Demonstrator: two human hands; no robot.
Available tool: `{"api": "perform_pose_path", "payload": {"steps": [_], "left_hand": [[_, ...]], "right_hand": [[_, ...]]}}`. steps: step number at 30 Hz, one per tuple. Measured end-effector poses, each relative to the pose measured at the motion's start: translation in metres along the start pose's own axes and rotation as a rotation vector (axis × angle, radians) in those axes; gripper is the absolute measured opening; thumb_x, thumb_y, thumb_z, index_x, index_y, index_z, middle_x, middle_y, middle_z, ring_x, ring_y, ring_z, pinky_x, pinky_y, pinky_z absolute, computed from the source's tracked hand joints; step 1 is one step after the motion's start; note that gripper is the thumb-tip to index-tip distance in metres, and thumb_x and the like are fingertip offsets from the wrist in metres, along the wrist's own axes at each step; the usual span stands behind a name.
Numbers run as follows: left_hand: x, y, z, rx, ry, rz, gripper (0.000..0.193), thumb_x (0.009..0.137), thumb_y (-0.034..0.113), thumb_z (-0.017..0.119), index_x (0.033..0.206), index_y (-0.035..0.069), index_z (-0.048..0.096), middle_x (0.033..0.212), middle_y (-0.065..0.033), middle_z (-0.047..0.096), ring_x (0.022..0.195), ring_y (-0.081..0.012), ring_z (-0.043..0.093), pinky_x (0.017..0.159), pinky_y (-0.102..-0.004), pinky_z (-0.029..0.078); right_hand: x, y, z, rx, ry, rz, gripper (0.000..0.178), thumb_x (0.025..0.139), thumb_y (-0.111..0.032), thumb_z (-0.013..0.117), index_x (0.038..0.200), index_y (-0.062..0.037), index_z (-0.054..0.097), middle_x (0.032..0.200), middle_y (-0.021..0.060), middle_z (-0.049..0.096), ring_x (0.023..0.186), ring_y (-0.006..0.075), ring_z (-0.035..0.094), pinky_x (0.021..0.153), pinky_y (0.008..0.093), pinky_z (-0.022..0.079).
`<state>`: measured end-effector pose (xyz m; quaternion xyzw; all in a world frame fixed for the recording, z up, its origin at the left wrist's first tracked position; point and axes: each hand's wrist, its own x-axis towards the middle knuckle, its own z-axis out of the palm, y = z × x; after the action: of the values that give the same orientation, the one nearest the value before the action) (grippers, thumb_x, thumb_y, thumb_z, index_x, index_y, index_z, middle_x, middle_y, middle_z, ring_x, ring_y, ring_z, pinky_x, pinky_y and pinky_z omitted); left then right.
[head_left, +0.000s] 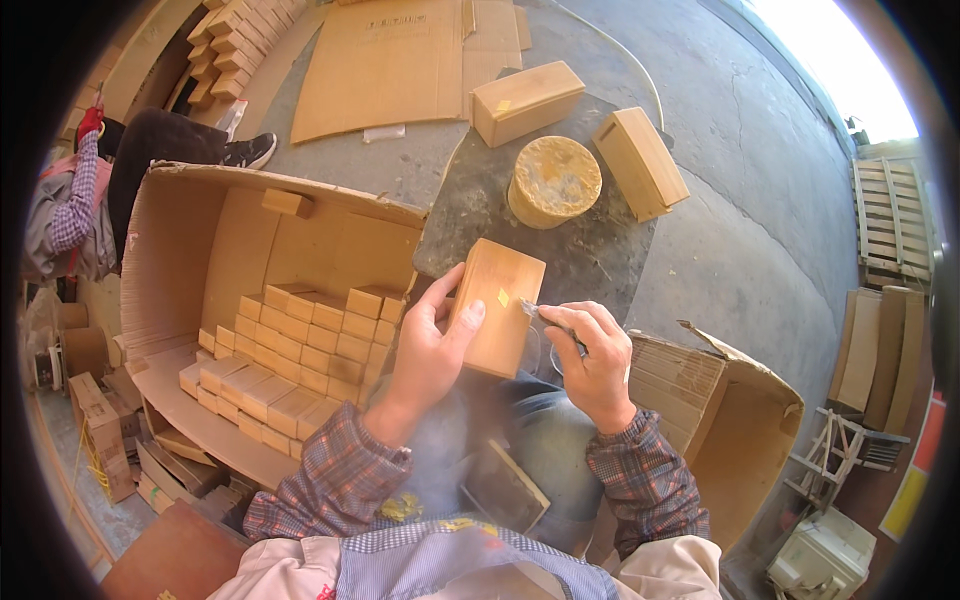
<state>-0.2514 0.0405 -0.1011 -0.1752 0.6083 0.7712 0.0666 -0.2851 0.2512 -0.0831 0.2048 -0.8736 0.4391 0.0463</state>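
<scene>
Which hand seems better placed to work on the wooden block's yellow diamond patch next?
Probably the right hand: its metal-tipped tool is beside the yellow diamond patch, while the left hand holds the wooden block.

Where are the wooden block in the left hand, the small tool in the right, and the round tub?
Wooden block (500, 328): head view, on its upward face.
Small tool (530, 308): head view, on its exposed tip.
Round tub (524, 203): head view, on its outer side wall.
</scene>
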Motion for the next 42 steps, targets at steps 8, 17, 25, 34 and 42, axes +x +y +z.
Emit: {"api": "perform_pose_path", "payload": {"steps": [8, 17, 25, 34, 42], "left_hand": [[-0.001, 0.0, 0.001, -0.031, 0.013, -0.026, 0.06, 0.104, 0.022, 0.066, 0.152, -0.008, 0.046, 0.114, -0.0145, 0.07, 0.102, -0.0141, 0.067, 0.09, -0.029, 0.054], [0.0, 0.0, 0.0, -0.043, -0.01, 0.004, 0.06, 0.104, 0.021, 0.064, 0.153, -0.008, 0.045, 0.114, -0.0135, 0.071, 0.102, -0.0131, 0.067, 0.09, -0.0284, 0.054], [0.0, -0.001, 0.0, -0.039, -0.006, 0.004, 0.06, 0.104, 0.022, 0.065, 0.153, -0.008, 0.045, 0.115, -0.0136, 0.071, 0.103, -0.013, 0.067, 0.091, -0.028, 0.054], [0.0, -0.002, 0.0, -0.056, -0.009, -0.006, 0.061, 0.105, 0.022, 0.065, 0.153, -0.009, 0.044, 0.118, -0.0149, 0.07, 0.105, -0.0133, 0.066, 0.092, -0.028, 0.053], [0.001, -0.007, -0.003, -0.032, 0.009, -0.001, 0.064, 0.104, 0.024, 0.066, 0.152, -0.011, 0.044, 0.117, -0.0155, 0.07, 0.105, -0.0144, 0.067, 0.093, -0.0289, 0.053]], "right_hand": [[0.0, 0.003, 0.0, -0.059, -0.058, -0.049, 0.022, 0.084, -0.002, 0.078, 0.106, -0.0065, 0.077, 0.094, 0.009, 0.072, 0.083, 0.0277, 0.068, 0.072, 0.0365, 0.055], [-0.001, -0.001, 0.002, 0.007, 0.012, 0.084, 0.017, 0.085, -0.001, 0.076, 0.101, -0.0043, 0.077, 0.091, 0.011, 0.071, 0.083, 0.0287, 0.068, 0.072, 0.0372, 0.056], [-0.005, -0.004, 0.001, 0.123, -0.026, 0.162, 0.016, 0.086, -0.001, 0.076, 0.102, -0.0032, 0.077, 0.093, 0.0119, 0.072, 0.085, 0.0288, 0.07, 0.073, 0.036, 0.056], [0.004, -0.001, 0.005, -0.148, -0.017, -0.117, 0.023, 0.082, 0.0, 0.078, 0.104, -0.0043, 0.076, 0.091, 0.0086, 0.068, 0.079, 0.0273, 0.066, 0.07, 0.0374, 0.055], [0.002, -0.006, 0.002, -0.014, -0.013, 0.023, 0.018, 0.086, 0.001, 0.074, 0.104, -0.0019, 0.077, 0.092, 0.0124, 0.071, 0.084, 0.0277, 0.068, 0.073, 0.0354, 0.055]]}}
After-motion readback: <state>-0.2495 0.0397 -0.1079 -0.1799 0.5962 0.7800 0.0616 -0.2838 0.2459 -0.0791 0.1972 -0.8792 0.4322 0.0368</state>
